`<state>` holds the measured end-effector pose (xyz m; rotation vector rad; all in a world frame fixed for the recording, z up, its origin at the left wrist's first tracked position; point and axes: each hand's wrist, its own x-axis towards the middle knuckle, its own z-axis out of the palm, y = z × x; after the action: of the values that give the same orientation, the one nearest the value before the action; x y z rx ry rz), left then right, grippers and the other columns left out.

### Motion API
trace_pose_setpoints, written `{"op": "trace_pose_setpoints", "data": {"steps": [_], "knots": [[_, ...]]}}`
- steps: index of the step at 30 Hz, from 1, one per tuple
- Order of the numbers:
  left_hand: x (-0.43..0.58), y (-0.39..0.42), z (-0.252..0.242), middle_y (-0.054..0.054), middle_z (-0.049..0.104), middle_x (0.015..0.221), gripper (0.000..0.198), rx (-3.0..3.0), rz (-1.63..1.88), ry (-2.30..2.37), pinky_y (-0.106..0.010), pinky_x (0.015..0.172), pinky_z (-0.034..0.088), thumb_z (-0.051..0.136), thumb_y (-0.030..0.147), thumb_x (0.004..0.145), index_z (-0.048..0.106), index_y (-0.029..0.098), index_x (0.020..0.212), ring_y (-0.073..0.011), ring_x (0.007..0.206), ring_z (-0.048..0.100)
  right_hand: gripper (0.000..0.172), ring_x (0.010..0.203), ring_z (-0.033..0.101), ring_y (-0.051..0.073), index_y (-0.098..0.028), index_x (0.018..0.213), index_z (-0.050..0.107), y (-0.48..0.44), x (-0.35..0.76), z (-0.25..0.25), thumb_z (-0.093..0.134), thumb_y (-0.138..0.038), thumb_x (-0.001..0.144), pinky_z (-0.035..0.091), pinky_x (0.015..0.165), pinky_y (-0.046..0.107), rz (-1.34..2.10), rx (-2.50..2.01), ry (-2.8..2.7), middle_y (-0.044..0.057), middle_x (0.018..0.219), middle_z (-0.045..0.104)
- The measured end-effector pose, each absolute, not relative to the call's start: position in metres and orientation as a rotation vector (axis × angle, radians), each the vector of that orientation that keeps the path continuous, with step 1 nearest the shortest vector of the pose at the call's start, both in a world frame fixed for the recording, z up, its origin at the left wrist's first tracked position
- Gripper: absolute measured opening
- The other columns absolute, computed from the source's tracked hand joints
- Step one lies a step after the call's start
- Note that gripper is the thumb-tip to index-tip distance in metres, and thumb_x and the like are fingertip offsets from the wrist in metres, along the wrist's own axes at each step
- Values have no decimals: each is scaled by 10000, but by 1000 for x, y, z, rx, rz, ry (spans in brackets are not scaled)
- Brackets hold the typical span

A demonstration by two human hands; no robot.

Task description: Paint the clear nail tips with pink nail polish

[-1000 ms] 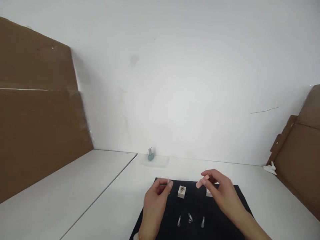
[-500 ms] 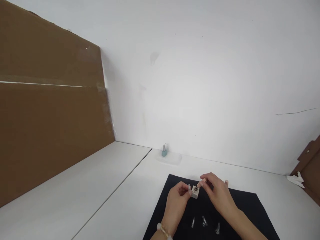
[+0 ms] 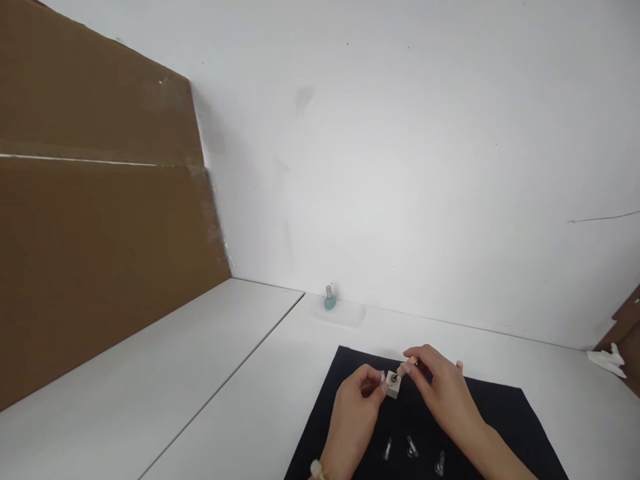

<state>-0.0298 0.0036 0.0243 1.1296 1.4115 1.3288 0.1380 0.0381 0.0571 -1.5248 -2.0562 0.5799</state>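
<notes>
A small white cube (image 3: 393, 387) with a dark hole on top sits on a black mat (image 3: 505, 420). My left hand (image 3: 357, 407) is closed, its fingertips pinching a small clear piece right against the cube's left side. My right hand (image 3: 440, 390) is closed in a pinch on a small pale stick whose tip is at the cube's top hole. Three small clear pieces (image 3: 413, 450) lie on the mat nearer to me, between my forearms.
A small teal bottle with a grey cap (image 3: 329, 298) stands on a clear tray (image 3: 345, 313) by the back wall. Brown cardboard (image 3: 95, 220) lines the left side. A crumpled white scrap (image 3: 607, 360) lies at the far right on the white table (image 3: 200, 393).
Both hands have come together at the white cube; a second ago they were apart on either side of it. The camera has shifted left, so the second white cube is hidden behind my right hand.
</notes>
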Motion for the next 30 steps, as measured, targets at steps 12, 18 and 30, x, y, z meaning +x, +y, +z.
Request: {"op": "trace_pose_setpoints", "data": {"steps": [12, 18, 30], "knots": [[-27, 5, 18, -31, 718, 721, 183, 1154, 1251, 1412, -364, 765, 486, 665, 388, 709, 591, 228, 657, -275, 775, 675, 199, 808, 774, 226, -352, 1124, 722, 39, 140, 45, 578, -332, 988, 421, 1078, 673, 460, -1450, -2105, -4, 1025, 804], [-24, 4, 18, -22, 714, 713, 170, 1159, 1242, 1409, -361, 748, 487, 664, 379, 718, 613, 224, 671, -270, 761, 670, 205, 907, 783, 263, -325, 1063, 718, 38, 142, 39, 585, -207, 962, 480, 1032, 642, 331, -1394, -2165, -17, 1009, 803], [-22, 4, 15, -29, 756, 732, 163, 1168, 1276, 1381, -356, 762, 513, 671, 350, 755, 614, 221, 673, -270, 784, 703, 299, 838, 782, 204, -313, 1202, 645, 39, 138, 26, 487, -171, 992, 535, 958, 431, 223, -1309, -2157, 2, 1004, 804]]}}
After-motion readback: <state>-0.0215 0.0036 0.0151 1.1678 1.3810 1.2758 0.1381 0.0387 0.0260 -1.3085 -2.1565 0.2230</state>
